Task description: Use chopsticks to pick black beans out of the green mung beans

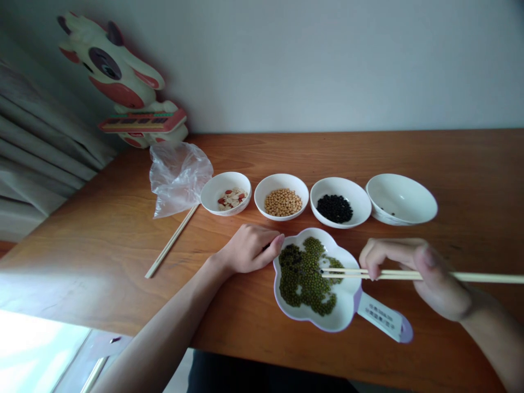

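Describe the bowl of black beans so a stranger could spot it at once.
Start at the wooden table, where four white bowls stand in a row beyond the flower-shaped dish. The bowl of black beans is third from the left. Unlike its neighbours, one of tan beans and one nearly bare, it holds a black heap.

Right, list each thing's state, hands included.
Dish: part-filled, mostly green beans
Held chopsticks: tips over green beans
Right hand: gripping held chopsticks
Left hand: thumb at dish rim
Leftmost bowl: part-filled, red and pale pieces
Second bowl: part-filled, tan beans
Third bowl: part-filled, black beans
Rightmost bowl: few dark specks inside
Plastic bag: crumpled
Spare chopsticks: lying together
Cow toy: upright by wall
Curtain: in folds
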`<state>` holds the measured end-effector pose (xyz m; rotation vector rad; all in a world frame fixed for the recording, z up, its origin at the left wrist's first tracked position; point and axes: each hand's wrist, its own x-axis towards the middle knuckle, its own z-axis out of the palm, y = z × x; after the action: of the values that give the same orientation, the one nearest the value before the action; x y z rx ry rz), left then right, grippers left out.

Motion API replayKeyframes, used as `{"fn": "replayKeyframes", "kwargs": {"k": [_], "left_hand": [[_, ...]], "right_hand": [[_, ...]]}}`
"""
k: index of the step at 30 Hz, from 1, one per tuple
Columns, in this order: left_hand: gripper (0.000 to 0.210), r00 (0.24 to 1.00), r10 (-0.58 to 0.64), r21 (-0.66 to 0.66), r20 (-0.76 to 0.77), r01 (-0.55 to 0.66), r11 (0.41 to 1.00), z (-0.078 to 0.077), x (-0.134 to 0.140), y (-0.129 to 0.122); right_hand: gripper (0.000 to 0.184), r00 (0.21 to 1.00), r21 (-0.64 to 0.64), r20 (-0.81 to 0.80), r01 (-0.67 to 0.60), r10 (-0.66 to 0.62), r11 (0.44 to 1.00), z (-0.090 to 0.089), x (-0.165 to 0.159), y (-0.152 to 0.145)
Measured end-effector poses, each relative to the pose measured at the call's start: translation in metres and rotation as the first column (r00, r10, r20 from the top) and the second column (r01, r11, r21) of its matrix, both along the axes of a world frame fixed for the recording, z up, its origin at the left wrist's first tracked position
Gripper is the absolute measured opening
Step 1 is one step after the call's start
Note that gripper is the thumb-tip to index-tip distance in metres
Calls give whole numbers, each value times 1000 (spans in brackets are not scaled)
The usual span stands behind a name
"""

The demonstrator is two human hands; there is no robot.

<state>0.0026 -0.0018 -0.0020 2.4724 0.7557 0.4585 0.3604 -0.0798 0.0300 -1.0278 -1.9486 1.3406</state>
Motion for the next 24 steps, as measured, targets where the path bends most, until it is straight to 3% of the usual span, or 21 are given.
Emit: {"fn": "replayKeyframes", "kwargs": {"k": [24], "left_hand": [[43,1000,3,35,-9,-3,999,-1,0,0]], "right_hand": [[73,1000,75,1,-29,29,997,0,-3,0]]}}
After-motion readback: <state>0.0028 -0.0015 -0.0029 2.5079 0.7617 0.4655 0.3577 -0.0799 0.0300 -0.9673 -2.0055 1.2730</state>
